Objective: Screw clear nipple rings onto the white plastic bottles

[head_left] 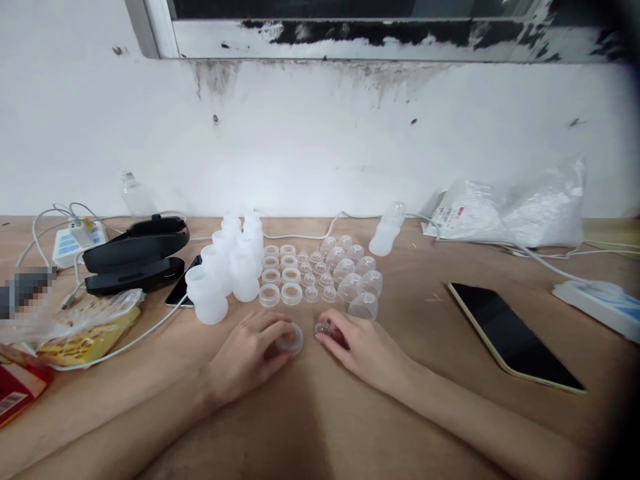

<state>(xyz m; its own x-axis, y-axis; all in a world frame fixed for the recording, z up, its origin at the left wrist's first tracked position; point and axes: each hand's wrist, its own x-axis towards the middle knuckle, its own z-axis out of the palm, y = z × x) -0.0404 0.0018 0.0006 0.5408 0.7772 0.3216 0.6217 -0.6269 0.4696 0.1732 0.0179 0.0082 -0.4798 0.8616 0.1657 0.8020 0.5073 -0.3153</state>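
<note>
My left hand (255, 347) grips a translucent bottle collar ring (297, 339) low over the table, fingers round its left side. Just to the right, my right hand (357, 343) pinches a small clear bottle nipple (323, 327) between thumb and fingers. The two parts are apart. Behind my hands lie rows of collar rings (291, 293), clear nipples (329, 294) and clear dome caps (363, 307). Several white bottle bodies (207, 297) stand upright to the left of the rings. One assembled baby bottle (387, 230) stands behind the caps.
At right lie a phone (515, 337), a power strip (603, 307) and a plastic bag (515, 210) by the wall. At left are a black headset-like device (137, 250), a yellow packet (93, 330), a red box (20, 380), and another phone (183, 287) behind the bottles. A white cable (125, 350) crosses there.
</note>
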